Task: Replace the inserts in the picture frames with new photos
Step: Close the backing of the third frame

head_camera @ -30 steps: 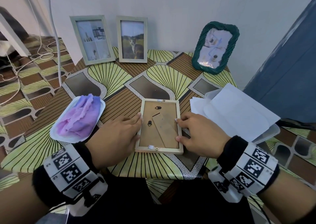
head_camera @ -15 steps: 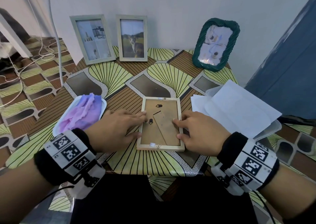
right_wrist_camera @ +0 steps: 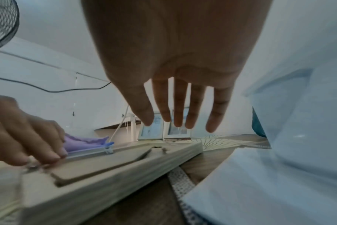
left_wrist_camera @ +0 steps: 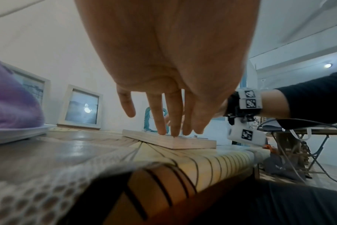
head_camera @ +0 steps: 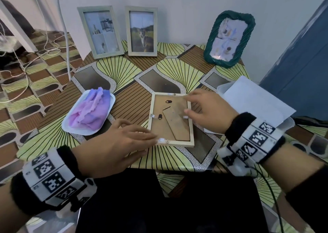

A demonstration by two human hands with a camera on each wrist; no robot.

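A light wooden picture frame (head_camera: 191, 126) lies face down on the patterned table, its brown backing board (head_camera: 159, 128) and folded stand (head_camera: 175, 124) facing up. My left hand (head_camera: 131, 136) reaches in from the left; its straight fingertips (left_wrist_camera: 173, 134) touch the frame (left_wrist_camera: 175, 142) at the near left corner, by a white tab (head_camera: 161, 140). My right hand (head_camera: 202, 108) is open with fingers spread, held over the frame's right edge toward the far corner. In the right wrist view the right hand's fingers (right_wrist_camera: 178, 109) hover above the frame (right_wrist_camera: 113, 169) without touching it.
Two pale frames (head_camera: 101, 32) (head_camera: 142, 31) and a green rope frame (head_camera: 229, 39) stand against the back wall. A white plate (head_camera: 71, 126) holds a purple cloth (head_camera: 90, 110) at left. White sheets (head_camera: 257, 104) lie in a clear tray at right. The table edge is near my body.
My left hand slid from the frame's left edge down to its near left corner. My right hand lifted off the right edge and moved toward the far corner.
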